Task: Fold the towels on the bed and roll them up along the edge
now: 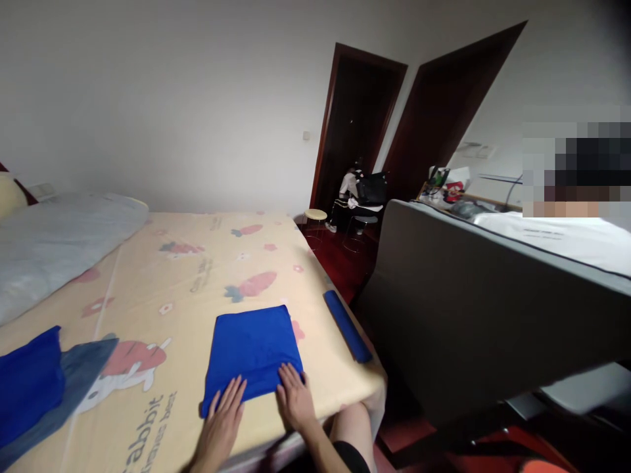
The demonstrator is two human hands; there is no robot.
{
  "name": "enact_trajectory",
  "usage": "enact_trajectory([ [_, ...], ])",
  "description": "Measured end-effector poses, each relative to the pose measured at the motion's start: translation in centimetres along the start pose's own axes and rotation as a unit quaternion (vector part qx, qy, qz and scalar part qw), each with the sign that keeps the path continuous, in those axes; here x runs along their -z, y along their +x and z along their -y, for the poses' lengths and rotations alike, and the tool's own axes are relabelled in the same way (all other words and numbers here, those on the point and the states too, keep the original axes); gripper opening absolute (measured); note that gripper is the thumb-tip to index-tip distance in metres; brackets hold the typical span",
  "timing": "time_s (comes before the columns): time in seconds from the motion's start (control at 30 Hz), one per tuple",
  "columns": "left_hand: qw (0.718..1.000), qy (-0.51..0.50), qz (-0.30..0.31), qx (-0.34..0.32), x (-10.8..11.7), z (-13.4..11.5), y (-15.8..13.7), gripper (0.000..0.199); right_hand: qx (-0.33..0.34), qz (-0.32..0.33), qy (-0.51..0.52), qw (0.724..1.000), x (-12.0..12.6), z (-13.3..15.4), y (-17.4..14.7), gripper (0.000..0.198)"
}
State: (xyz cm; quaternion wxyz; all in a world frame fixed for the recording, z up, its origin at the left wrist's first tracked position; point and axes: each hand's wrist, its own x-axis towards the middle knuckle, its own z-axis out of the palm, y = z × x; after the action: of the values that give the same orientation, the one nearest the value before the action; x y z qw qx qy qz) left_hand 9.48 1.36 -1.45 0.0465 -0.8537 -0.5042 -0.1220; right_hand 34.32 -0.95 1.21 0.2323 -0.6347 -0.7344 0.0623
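Note:
A blue cloth [254,345] lies spread in a near-square on the bed. My left hand [224,410] rests on its near left corner, fingers stretched out and flat. On the near right part of the same cloth lies my right hand [294,394], its fingers also extended. A rolled blue cloth [346,325] sits along the bed's right edge, apart from both hands. Farther left, another blue cloth [32,378] lies loosely on top of a grey-blue cloth [89,364].
The bed [197,289] has a printed cream sheet. A grey quilt [73,230] is at its far left. To the right stands a dark panel [473,302], with a person in a white shirt [557,233] behind it. Stools [315,215] stand near the dark door [359,118].

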Motion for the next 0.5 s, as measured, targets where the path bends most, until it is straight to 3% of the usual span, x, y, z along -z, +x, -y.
enact_trajectory([
  [0.1, 0.995, 0.026, 0.003, 0.096, 1.1, 2.2, -1.5, 0.053, -0.042, -0.01, -0.041, 0.998, 1.4, -3.6, -0.3, 0.046],
  [0.17, 0.991, 0.044, -0.021, 0.126, 1.0, 2.1, -1.5, 0.053, -0.053, -0.022, -0.05, 0.997, 1.3, -3.5, -0.3, 0.047],
  [0.23, 0.994, 0.044, -0.043, 0.096, 0.3, 0.7, -0.7, 0.055, -0.023, -0.019, -0.029, 0.999, 0.4, -1.4, 0.0, 0.045],
  [0.37, 0.999, 0.001, -0.032, -0.037, -1.4, -2.2, 1.8, 0.055, 0.087, 0.052, 0.044, 0.994, -1.4, 3.6, 1.2, 0.045],
  [0.43, 0.999, -0.013, -0.013, -0.037, -1.4, -2.0, 2.3, 0.051, 0.074, 0.063, 0.045, 0.994, -1.3, 3.6, 1.7, 0.045],
  [0.5, 1.0, -0.015, 0.007, 0.002, -0.7, -0.6, 2.0, 0.051, 0.027, 0.053, 0.024, 0.998, -0.4, 1.7, 2.0, 0.044],
])
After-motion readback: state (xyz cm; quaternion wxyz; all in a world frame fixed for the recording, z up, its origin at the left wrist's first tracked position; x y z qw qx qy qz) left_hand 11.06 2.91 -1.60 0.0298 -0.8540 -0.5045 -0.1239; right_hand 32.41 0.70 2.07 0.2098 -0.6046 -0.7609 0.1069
